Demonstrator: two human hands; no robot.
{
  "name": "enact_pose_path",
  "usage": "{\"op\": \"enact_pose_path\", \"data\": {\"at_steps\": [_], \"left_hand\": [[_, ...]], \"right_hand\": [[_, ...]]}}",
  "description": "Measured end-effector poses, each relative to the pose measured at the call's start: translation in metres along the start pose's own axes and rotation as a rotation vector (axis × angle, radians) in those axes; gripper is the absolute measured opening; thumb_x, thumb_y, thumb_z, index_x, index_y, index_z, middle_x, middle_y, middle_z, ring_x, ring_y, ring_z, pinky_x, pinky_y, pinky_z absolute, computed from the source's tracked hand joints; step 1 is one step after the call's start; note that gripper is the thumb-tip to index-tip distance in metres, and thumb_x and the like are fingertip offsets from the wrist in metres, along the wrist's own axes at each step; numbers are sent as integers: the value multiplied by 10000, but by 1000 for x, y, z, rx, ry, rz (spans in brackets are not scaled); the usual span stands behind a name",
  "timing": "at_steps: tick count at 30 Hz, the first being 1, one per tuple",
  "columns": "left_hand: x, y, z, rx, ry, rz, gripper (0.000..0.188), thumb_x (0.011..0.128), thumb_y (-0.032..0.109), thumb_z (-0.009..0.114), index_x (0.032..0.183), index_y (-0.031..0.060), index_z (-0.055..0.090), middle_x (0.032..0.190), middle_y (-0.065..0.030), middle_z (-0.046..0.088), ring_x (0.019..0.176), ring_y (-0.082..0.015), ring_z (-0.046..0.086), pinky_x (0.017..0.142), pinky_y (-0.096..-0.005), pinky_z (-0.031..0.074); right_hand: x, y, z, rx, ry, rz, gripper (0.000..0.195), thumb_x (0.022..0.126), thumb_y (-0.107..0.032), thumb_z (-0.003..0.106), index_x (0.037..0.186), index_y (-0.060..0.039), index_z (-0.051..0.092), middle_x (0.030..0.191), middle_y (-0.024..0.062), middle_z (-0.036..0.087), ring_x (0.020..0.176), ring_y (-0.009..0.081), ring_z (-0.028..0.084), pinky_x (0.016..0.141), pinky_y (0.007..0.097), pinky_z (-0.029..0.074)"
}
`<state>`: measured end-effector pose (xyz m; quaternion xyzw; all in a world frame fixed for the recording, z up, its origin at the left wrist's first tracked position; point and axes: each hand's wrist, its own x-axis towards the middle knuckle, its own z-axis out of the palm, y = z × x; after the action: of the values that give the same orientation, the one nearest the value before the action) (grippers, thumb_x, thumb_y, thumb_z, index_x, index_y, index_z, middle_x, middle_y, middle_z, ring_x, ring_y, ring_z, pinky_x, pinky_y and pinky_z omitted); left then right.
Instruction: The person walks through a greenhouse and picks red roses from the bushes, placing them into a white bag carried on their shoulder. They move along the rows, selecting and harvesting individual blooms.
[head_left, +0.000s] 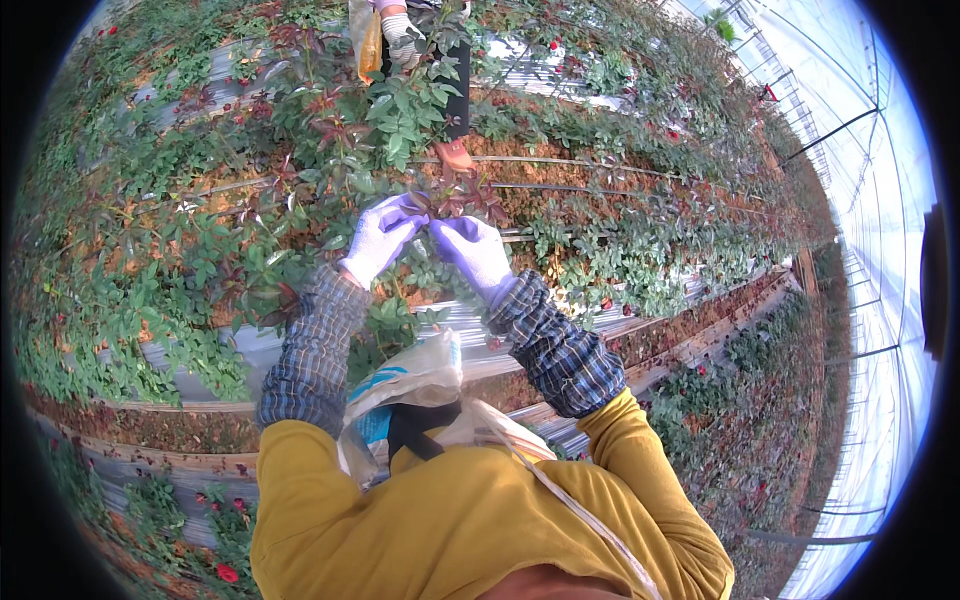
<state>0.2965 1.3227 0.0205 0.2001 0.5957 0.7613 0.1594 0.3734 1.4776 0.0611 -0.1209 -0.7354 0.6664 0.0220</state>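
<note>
My left hand (385, 234) and my right hand (472, 253), both in pale purple gloves, meet at a rose plant before me. The left thumb and fingers pinch a dark reddish shoot. Close beside it, the right fingertips are drawn together at the same plant; whether they grip a stem cannot be told. Dark red rose leaves (469, 199) spread just beyond the fingers. Checked sleeve covers reach over both forearms. At my waist hangs a white woven plastic sack (420, 375) with blue print, its mouth partly open.
Across the row stands a person, whose striped-gloved hand (403, 39) is among leaves. Their orange-red shoe (454, 156) rests on the soil. Rose rows run sideways over plastic mulch (480, 337), with thin irrigation lines between them. A greenhouse wall of plastic film (885, 225) rises at the right.
</note>
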Motion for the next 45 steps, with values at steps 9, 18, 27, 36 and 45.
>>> {"op": "enact_pose_path", "data": {"at_steps": [9,18,27,36,45], "left_hand": [[-11,-3,-1,-45,-33,-44,208,806,-7,613,1011,-19,647,1168,-79,581,980,-116,580,837,-254,471],[-16,10,-9,-10,-22,-87,162,800,42,636,945,-20,677,1098,-68,619,932,-109,583,781,-231,459],[-28,25,-18,77,31,-151,132,791,30,638,899,-27,687,1040,-77,638,903,-122,598,814,-255,467],[-36,23,-6,-60,389,87,383,941,178,475,1264,-26,459,1303,-108,471,1175,-217,482,969,-373,408],[-113,-89,47,-89,181,-403,344,907,118,531,1234,13,501,1183,-92,560,1062,-203,550,902,-323,430]], "right_hand": [[35,29,4,37,104,-35,136,839,-131,655,769,-43,577,695,-19,572,612,42,499,535,200,405],[23,9,8,136,-13,-7,100,835,-102,653,811,-30,587,716,-37,570,632,25,474,551,203,401],[34,37,10,-381,48,-241,184,731,-127,704,800,-21,571,630,35,514,601,152,506,568,316,428],[-19,37,1,-17,-43,78,181,808,-179,663,907,-30,639,754,-5,620,656,67,536,596,243,460],[-199,188,-118,236,532,661,185,848,-141,599,956,1,647,765,42,641,629,114,591,567,250,493]]}}
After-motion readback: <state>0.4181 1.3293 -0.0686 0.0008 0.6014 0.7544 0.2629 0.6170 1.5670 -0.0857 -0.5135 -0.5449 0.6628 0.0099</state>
